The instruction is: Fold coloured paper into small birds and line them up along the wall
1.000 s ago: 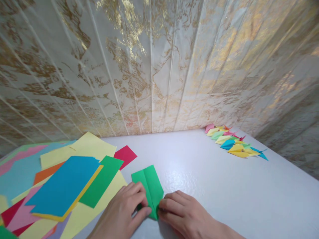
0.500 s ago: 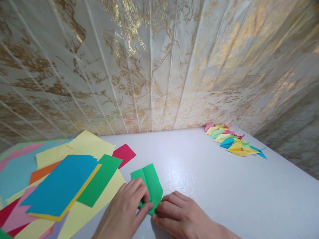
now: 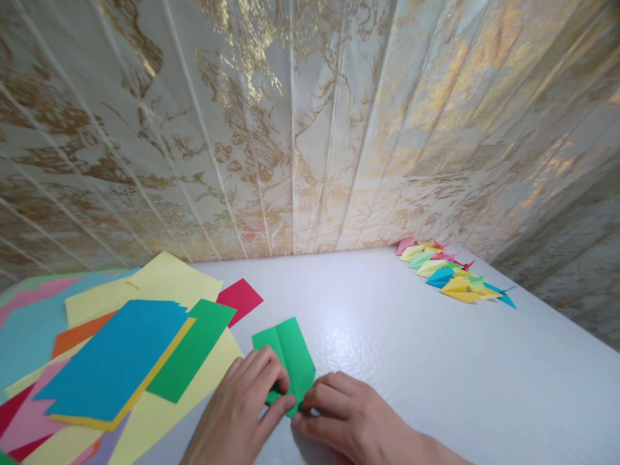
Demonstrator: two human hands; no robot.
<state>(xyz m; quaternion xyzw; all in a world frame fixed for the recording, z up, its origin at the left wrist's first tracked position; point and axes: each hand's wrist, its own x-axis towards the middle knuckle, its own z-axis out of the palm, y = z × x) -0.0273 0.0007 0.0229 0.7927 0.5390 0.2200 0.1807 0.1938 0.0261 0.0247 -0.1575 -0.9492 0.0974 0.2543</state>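
Note:
A green sheet of paper [image 3: 289, 352], folded lengthwise with a centre crease, lies on the white table [image 3: 411, 361] near the front edge. My left hand [image 3: 245, 407] presses on its near left part, fingers curled over the fold. From the right, my right hand [image 3: 349, 420] meets it and pinches the paper's near tip with thumb and fingers. Both hands touch at the near end of the paper, which is partly hidden beneath them.
A loose pile of coloured paper sheets [image 3: 116, 355] covers the table's left side, with a red sheet [image 3: 241, 298] at its edge. Several folded paper figures [image 3: 453, 274] lie at the back right against the gold-patterned wall [image 3: 310, 129].
My right hand has slid slightly left along the paper's near tip, and my left hand's fingers have moved further over the fold. The paper has stayed in place.

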